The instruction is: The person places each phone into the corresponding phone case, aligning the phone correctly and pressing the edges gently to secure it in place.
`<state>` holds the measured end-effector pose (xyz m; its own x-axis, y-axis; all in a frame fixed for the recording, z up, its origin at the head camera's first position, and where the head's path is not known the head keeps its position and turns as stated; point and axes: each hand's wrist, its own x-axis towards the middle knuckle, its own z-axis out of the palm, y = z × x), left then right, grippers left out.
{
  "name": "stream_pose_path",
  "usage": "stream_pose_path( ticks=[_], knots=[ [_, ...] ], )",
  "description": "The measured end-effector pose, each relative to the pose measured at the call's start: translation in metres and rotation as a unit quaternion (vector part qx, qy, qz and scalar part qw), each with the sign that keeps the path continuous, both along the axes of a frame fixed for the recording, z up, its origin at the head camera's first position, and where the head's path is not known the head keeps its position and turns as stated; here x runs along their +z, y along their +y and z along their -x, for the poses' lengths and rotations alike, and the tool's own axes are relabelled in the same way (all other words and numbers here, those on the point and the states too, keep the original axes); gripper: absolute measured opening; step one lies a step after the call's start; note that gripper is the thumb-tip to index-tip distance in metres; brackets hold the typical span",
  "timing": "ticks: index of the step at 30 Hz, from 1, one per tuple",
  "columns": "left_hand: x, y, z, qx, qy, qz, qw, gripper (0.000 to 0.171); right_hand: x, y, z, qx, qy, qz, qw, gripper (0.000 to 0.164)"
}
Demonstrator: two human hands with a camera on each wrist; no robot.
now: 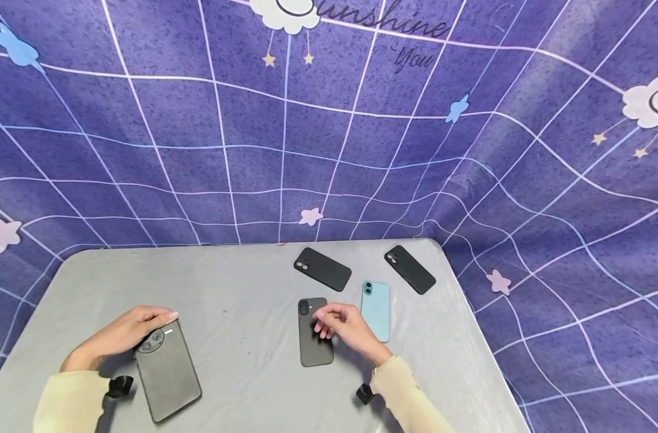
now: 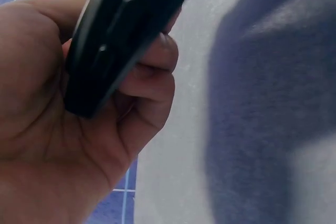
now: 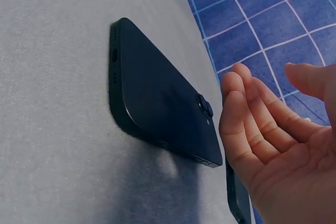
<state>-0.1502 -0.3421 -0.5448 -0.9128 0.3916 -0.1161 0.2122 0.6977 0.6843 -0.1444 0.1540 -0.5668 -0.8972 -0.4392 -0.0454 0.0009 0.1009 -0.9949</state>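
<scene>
My left hand grips a large dark grey phone with a round camera block, holding it by its camera end at the table's left. Seen from the left wrist, the fingers curl round the dark edge of that phone, where side buttons show. Over a black phone with two upright lenses hovers my right hand, fingers loosely bent and nothing between them. From the right wrist, this black phone lies flat, lenses up, just beside the fingertips.
A light blue phone lies right of the black one, partly behind the right hand. Two black phone cases rest toward the back, the farther-right case near the table's corner. A purple grid-patterned curtain rises behind the grey table.
</scene>
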Motion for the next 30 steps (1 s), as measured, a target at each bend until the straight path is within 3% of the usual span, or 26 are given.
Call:
stream_pose_path(
  ticks=[8,12,17,22,30],
  knots=[
    [-0.001,-0.004,0.008,-0.063,-0.008,-0.028,0.9976,0.027,-0.002,0.000,-0.003,0.000,-0.005,-0.002,1.000,0.031],
    [0.000,-0.004,0.011,-0.074,-0.034,-0.028,0.9963,0.027,-0.002,0.000,-0.002,0.000,-0.004,-0.008,1.000,0.032],
    [0.004,-0.003,0.012,-0.060,-0.040,0.006,0.9974,0.025,0.000,0.002,0.002,-0.004,0.005,-0.017,1.000,0.032],
    [0.005,0.001,0.011,-0.041,-0.023,0.048,0.9978,0.021,0.005,0.006,0.008,-0.015,0.015,-0.028,0.999,0.031],
    [0.005,0.012,0.008,-0.013,-0.016,0.055,0.9983,0.020,0.010,0.008,0.025,-0.025,0.050,-0.051,0.997,0.030]
  ],
)
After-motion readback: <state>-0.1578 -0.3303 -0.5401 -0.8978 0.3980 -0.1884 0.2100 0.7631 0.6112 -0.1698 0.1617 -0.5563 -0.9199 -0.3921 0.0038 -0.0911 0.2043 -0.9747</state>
